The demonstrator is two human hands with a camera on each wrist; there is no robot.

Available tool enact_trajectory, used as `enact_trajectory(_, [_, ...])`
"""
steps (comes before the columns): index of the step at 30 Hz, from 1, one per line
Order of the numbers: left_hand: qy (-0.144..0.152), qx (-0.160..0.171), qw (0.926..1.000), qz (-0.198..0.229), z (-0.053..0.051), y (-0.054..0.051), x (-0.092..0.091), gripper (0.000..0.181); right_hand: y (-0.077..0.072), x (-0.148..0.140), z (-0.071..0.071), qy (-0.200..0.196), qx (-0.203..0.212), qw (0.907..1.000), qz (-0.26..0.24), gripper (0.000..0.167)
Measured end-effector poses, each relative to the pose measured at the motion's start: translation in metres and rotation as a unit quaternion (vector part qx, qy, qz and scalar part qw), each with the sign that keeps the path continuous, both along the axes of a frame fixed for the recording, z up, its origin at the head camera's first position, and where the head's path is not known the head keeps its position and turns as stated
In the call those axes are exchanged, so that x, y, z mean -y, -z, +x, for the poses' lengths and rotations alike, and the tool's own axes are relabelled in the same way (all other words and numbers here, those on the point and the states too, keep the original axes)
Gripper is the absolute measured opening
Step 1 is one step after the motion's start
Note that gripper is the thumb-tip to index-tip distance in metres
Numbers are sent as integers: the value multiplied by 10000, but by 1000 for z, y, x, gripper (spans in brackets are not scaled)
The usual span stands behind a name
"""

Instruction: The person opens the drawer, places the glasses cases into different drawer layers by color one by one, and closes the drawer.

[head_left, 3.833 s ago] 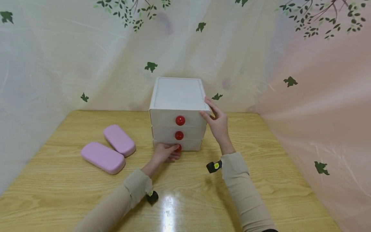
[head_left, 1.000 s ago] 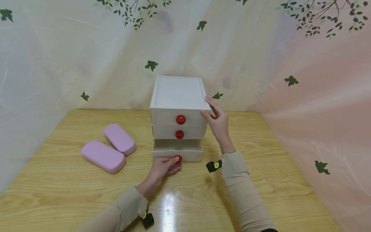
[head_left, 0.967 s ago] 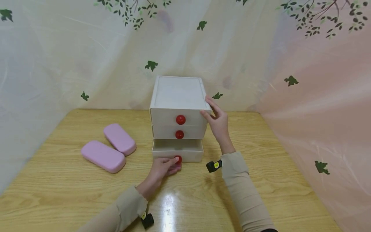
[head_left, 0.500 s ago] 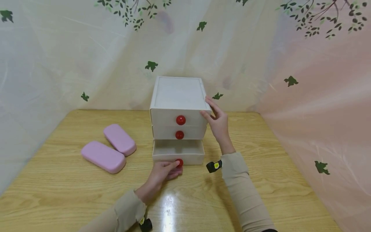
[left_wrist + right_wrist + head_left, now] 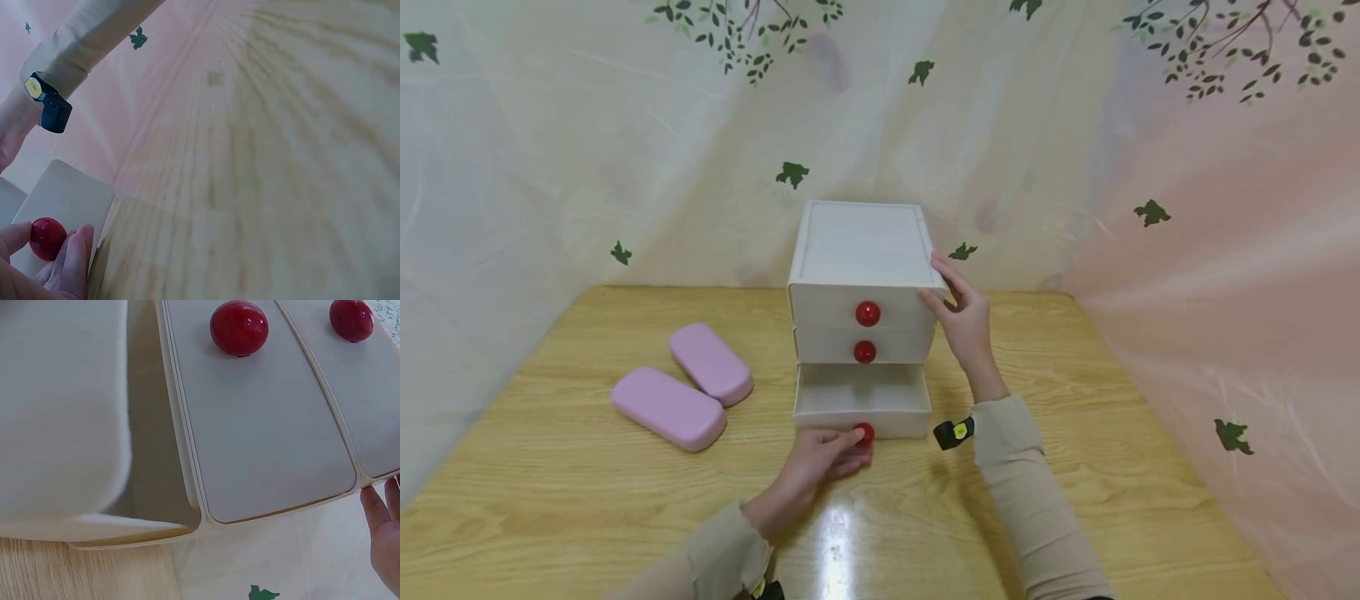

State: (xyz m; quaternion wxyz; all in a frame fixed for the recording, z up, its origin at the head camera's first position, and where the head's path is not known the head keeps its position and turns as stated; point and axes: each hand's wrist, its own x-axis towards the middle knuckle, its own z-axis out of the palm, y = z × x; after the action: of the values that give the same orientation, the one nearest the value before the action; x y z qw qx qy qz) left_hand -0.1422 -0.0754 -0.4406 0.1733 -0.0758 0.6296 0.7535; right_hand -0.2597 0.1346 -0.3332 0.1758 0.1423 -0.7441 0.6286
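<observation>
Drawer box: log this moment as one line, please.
left hand: pinches bottom knob | bottom drawer: open | right hand: touches box, top right corner | pink cases: left of box

**Leafy sheeting point(image 5: 512, 167) backs a wood-grain table point(image 5: 512, 517)**

And look at that backdrop: pale, creased, rising behind the table and down both sides, blushing pink on the right! Dark green leaves point(image 5: 792, 174) dot it, leafy branches point(image 5: 1261, 57) spread across the top, and down front, a white streak of light point(image 5: 835, 550) gleams off the yellowish tabletop.
</observation>
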Motion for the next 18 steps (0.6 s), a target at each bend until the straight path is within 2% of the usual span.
enact_trajectory(18, [409,-58,9991,75,16,1,4,37,1,-2,-1,-49,-15,10000,56,51])
